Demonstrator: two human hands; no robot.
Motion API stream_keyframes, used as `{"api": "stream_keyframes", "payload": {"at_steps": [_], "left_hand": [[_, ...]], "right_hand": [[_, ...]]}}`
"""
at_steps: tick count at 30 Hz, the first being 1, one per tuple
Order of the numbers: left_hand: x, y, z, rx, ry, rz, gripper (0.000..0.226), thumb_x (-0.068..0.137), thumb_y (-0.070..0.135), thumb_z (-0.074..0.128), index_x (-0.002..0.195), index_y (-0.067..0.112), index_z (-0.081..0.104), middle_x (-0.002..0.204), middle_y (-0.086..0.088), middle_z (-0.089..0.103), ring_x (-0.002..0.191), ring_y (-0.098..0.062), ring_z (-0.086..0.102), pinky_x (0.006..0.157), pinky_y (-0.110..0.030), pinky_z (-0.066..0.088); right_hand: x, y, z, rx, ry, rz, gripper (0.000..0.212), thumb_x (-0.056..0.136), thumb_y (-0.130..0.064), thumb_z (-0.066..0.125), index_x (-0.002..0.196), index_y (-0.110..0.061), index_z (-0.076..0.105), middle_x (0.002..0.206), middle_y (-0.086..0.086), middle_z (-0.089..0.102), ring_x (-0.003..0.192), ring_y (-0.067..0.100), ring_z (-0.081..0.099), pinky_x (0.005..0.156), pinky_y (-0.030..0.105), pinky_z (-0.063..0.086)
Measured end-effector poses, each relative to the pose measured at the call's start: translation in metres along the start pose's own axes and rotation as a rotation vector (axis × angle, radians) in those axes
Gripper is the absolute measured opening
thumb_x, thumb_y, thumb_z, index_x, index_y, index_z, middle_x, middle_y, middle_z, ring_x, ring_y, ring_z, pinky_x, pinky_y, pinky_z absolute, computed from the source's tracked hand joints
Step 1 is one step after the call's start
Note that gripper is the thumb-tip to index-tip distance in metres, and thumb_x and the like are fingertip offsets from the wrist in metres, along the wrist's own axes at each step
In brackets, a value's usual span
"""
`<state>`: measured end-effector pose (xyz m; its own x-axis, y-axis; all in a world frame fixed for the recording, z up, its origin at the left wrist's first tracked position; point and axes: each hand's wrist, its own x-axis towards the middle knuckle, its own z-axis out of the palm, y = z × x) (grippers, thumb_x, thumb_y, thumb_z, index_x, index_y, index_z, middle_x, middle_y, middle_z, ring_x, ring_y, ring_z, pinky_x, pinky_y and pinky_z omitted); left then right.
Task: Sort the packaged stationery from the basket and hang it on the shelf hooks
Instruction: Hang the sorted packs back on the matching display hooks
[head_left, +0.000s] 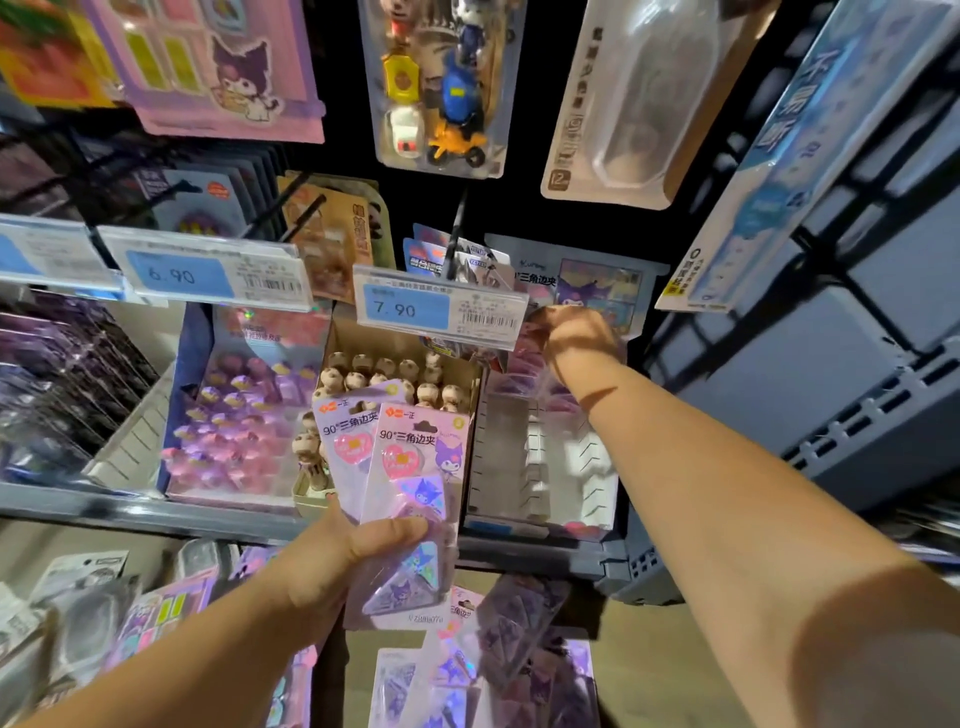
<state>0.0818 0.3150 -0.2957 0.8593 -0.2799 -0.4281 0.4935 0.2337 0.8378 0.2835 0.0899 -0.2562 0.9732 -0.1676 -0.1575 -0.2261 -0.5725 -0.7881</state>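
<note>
Two clip packs (415, 467) are in the left hand (337, 561), fanned one over the other. The thumb lies across the front of the nearer pack, and the remaining fingers are hidden behind the cards. The packs' lower edges are visible below the hand, and their printed tops stand upright above it, in front of a cardboard box of small figures (395, 374) on the shelf.

The right hand (576, 332) is raised well above and to the right of those packs, with the back of the hand toward the camera and the fingers curled. It sits at the lower edge of a hanging pack (597, 286) of the same purple design. The fingertips are out of sight. Translucent, blurred packaging shows just below the hand. Cannot tell whether the hand grips the hanging pack, other packaging, or nothing.

The 7.90 price tag (441, 306) covers the left part of that hanging stock and the front end of the hook (457, 228). Only the hook's dark shaft shows above the tag.

Further packs (467, 665) lie below the left hand, cut off at the bottom edge of the frame. Their container cannot be made out. A grey-blue crate (831, 389) stands at right, with its contents not visible.
</note>
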Motion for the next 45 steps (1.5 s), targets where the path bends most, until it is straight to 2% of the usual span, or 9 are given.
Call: {"api": "stream_keyframes", "payload": {"at_steps": [3, 8, 12, 17, 23, 28, 37, 39, 45], "left_hand": [[0.0, 0.0, -0.001, 0.009, 0.013, 0.008, 0.06, 0.06, 0.014, 0.077, 0.116, 0.002, 0.062, 0.101, -0.016, 0.073, 0.091, -0.024, 0.072, 0.07, -0.024, 0.057], [0.0, 0.003, -0.002, -0.019, 0.011, 0.006, 0.067, 0.057, 0.015, 0.08, 0.12, 0.005, 0.06, 0.11, -0.02, 0.071, 0.1, -0.031, 0.07, 0.073, -0.028, 0.059], [0.0, 0.004, 0.0, -0.018, 0.002, -0.005, 0.075, 0.049, 0.021, 0.082, 0.119, 0.006, 0.061, 0.109, -0.021, 0.071, 0.1, -0.034, 0.07, 0.074, -0.032, 0.059], [0.001, 0.004, -0.001, -0.019, 0.002, -0.029, 0.069, 0.055, 0.018, 0.082, 0.119, 0.001, 0.062, 0.109, -0.026, 0.069, 0.1, -0.041, 0.068, 0.078, -0.041, 0.058], [-0.001, 0.006, -0.004, -0.011, -0.009, -0.033, 0.082, 0.047, 0.023, 0.083, 0.123, 0.005, 0.058, 0.113, -0.024, 0.069, 0.104, -0.041, 0.066, 0.082, -0.042, 0.058], [-0.002, 0.007, -0.004, -0.006, 0.005, -0.027, 0.099, 0.028, 0.032, 0.097, 0.117, 0.005, 0.063, 0.11, -0.022, 0.07, 0.098, -0.034, 0.07, 0.071, -0.031, 0.059], [-0.003, 0.012, 0.001, 0.01, -0.012, 0.004, 0.106, 0.02, 0.036, 0.097, 0.116, 0.007, 0.063, 0.108, -0.018, 0.072, 0.094, -0.027, 0.072, 0.067, -0.024, 0.058], [-0.004, 0.012, 0.001, 0.011, -0.007, 0.012, 0.105, 0.019, 0.037, 0.097, 0.115, 0.009, 0.063, 0.108, -0.016, 0.072, 0.094, -0.025, 0.072, 0.068, -0.024, 0.058], [-0.001, 0.009, -0.004, 0.02, 0.003, -0.016, 0.106, 0.022, 0.037, 0.098, 0.118, 0.007, 0.063, 0.111, -0.02, 0.071, 0.1, -0.032, 0.07, 0.089, -0.042, 0.049]], "right_hand": [[0.005, 0.0, 0.003, 0.318, 0.047, 0.086, 0.015, 0.097, -0.018, 0.049, 0.093, -0.021, 0.064, 0.074, -0.008, 0.054, 0.049, -0.003, 0.054, 0.043, 0.008, 0.039], [0.002, -0.005, 0.002, 0.986, 0.245, 0.276, 0.031, 0.089, 0.003, 0.04, 0.062, -0.006, 0.052, 0.067, 0.005, 0.054, 0.059, 0.019, 0.052, 0.057, 0.03, 0.048], [0.008, -0.001, -0.005, 1.271, 0.19, 0.292, 0.038, 0.091, 0.01, 0.027, 0.061, -0.009, 0.039, 0.063, 0.01, 0.044, 0.059, 0.022, 0.047, 0.062, 0.036, 0.046], [0.015, 0.003, -0.003, 1.285, 0.141, 0.272, 0.038, 0.09, 0.012, 0.023, 0.063, -0.01, 0.039, 0.057, 0.009, 0.044, 0.064, 0.026, 0.048, 0.046, 0.033, 0.055], [0.012, 0.003, -0.007, 1.249, 0.033, 0.204, 0.067, 0.088, 0.015, 0.026, 0.028, -0.008, 0.045, 0.073, 0.015, 0.049, 0.065, 0.027, 0.055, 0.064, 0.03, 0.049], [0.013, 0.002, -0.011, 1.03, 0.027, 0.18, 0.041, 0.093, 0.015, 0.031, 0.061, -0.005, 0.046, 0.078, 0.014, 0.053, 0.063, 0.02, 0.052, 0.063, 0.028, 0.045], [0.012, 0.001, -0.015, 0.78, -0.032, 0.114, 0.037, 0.092, 0.015, 0.039, 0.063, -0.006, 0.05, 0.076, 0.008, 0.054, 0.062, 0.013, 0.048, 0.063, 0.023, 0.043], [0.013, 0.001, -0.012, 0.87, -0.022, 0.127, 0.039, 0.091, 0.017, 0.038, 0.061, -0.006, 0.048, 0.075, 0.01, 0.055, 0.061, 0.015, 0.047, 0.063, 0.025, 0.042], [0.02, 0.007, -0.008, 0.857, 0.001, 0.114, 0.043, 0.093, 0.016, 0.04, 0.057, -0.004, 0.053, 0.076, 0.009, 0.057, 0.063, 0.015, 0.051, 0.063, 0.026, 0.046]]}}
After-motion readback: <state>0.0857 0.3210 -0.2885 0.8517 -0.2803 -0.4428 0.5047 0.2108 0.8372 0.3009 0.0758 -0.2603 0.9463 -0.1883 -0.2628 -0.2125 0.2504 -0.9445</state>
